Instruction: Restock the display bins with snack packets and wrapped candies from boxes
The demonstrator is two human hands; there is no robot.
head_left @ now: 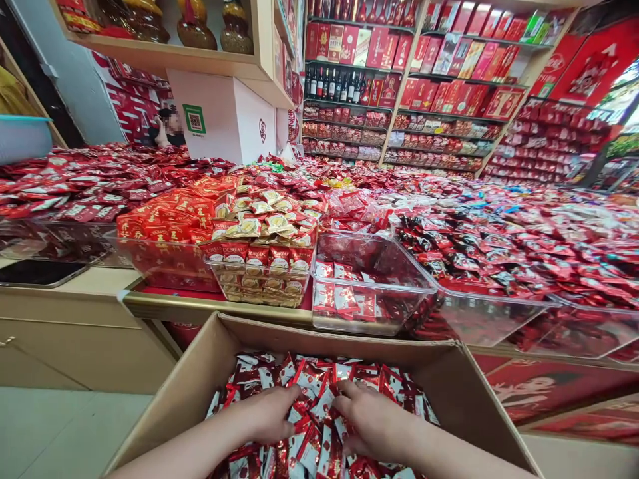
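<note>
A cardboard box (492, 406) stands open in front of me, heaped with small red-and-white wrapped packets (312, 446). Both hands reach down into it. My left hand (269, 414) rests among the packets, its thumb and fingers apart and the fingertips partly hidden by wrappers. Facing it, my right hand (372, 416) touches the heap with spread, slightly bent fingers. Several packets lie between the two hands, and neither hand visibly grips one. Just behind the box, a clear plastic bin (399, 299) holds a low layer of similar red-and-white packets.
Durian-labelled packets (269, 256) fill a bin left of the clear one, beside orange-red packets (170, 223). Dark red packets (479, 249) pile up rightward. A tablet-like device (42, 273) lies on the left counter. Bottle shelves (349, 83) stand behind; a person (170, 126) is at back left.
</note>
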